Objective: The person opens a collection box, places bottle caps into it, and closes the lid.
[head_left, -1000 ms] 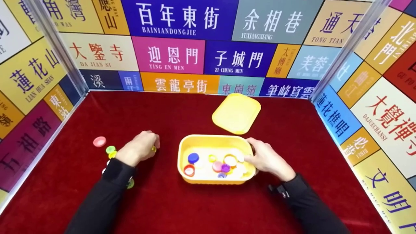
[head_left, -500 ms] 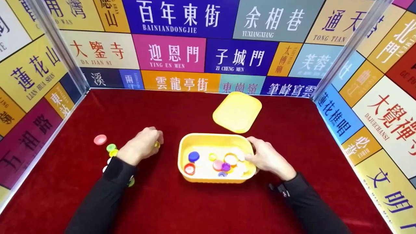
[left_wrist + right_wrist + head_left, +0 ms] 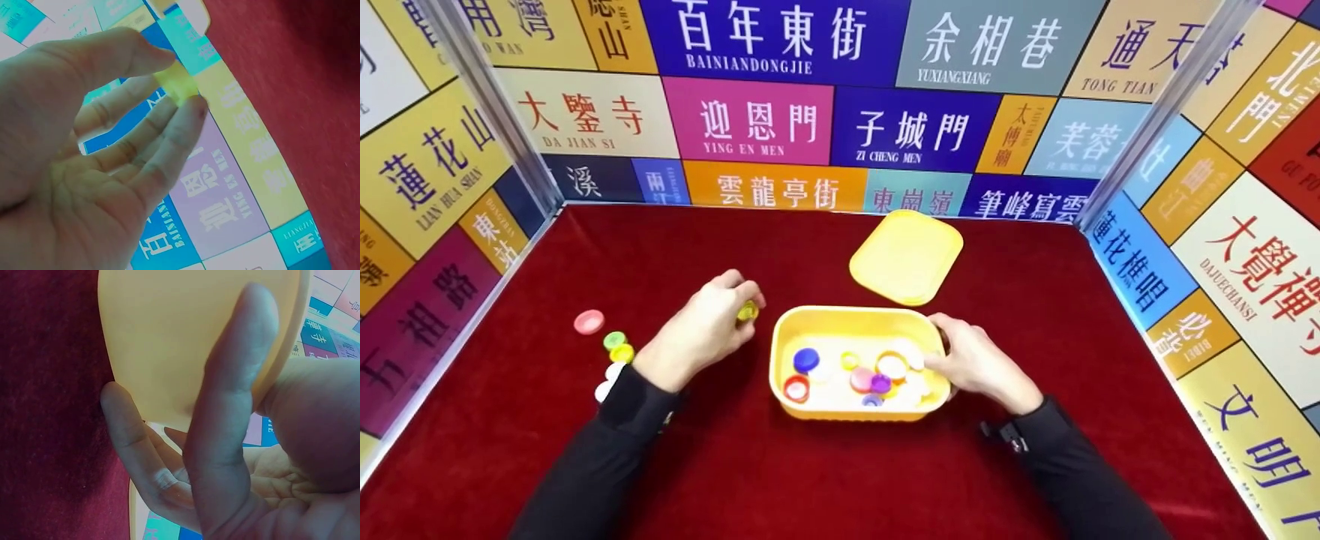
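Note:
Between thumb and fingertips my left hand (image 3: 706, 324) pinches a small yellow bottle cap (image 3: 748, 310), held left of the box's near-left wall. The left wrist view shows that same cap (image 3: 179, 83) up close. A yellow plastic box (image 3: 810, 316), open at the top, stands on the red cloth. My right hand (image 3: 981, 361) grips its right end, thumb over the rim; in the right wrist view fingers lie against the box's outer wall (image 3: 163, 343). Inside the box are several caps, including a blue cap (image 3: 806, 360), a red cap (image 3: 796, 388) and a purple cap (image 3: 880, 384).
A yellow lid (image 3: 907, 257) lies flat behind the box. Left of my left forearm lie a pink cap (image 3: 589, 322), a green cap (image 3: 615, 341), a yellow cap (image 3: 622, 353) and white caps (image 3: 604, 391). Printed panels (image 3: 765, 120) wall the cloth (image 3: 810, 480) at back and sides.
My left hand has lifted and moved right, towards the box, with the yellow bottle cap in its fingers. The right hand and the box have stayed in place.

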Motion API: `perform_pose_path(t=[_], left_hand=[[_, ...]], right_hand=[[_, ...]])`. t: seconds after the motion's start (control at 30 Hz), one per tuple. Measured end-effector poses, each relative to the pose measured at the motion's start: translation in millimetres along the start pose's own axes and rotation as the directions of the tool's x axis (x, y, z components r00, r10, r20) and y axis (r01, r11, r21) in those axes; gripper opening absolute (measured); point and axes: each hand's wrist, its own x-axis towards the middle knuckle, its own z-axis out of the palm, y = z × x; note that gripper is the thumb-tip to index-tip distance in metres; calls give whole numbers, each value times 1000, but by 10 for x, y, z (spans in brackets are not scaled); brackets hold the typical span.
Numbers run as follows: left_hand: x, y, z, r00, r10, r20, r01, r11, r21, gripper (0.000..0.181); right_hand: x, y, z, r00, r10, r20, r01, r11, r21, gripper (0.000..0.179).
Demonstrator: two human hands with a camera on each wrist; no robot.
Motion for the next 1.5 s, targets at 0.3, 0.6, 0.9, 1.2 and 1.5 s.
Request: perform_pose_path(t=[0.3,0.6,0.9,1.2,1.5], left_hand=[[28,300,57,994,100,-34,-99,995,7,22],[21,506,218,978,210,10,-210,978,5,25],[-44,639,403,962,255,96,-247,965,-85,25],[-67,712,486,956,257,142,-251,966,-57,23],[-70,728,492,956,260,136,-257,966,-41,21]], right_hand=[[9,7,-10,1000,-11,-17,11,999,-38,46],[-2,5,-2,1000,-10,-20,9,999,-35,47],[1,-6,10,1000,-6,-16,6,1000,-26,47],[10,-15,7,1000,-7,-10,7,1000,-13,46],[-8,-9,8,1000,-3,-17,2,1000,-30,47]])
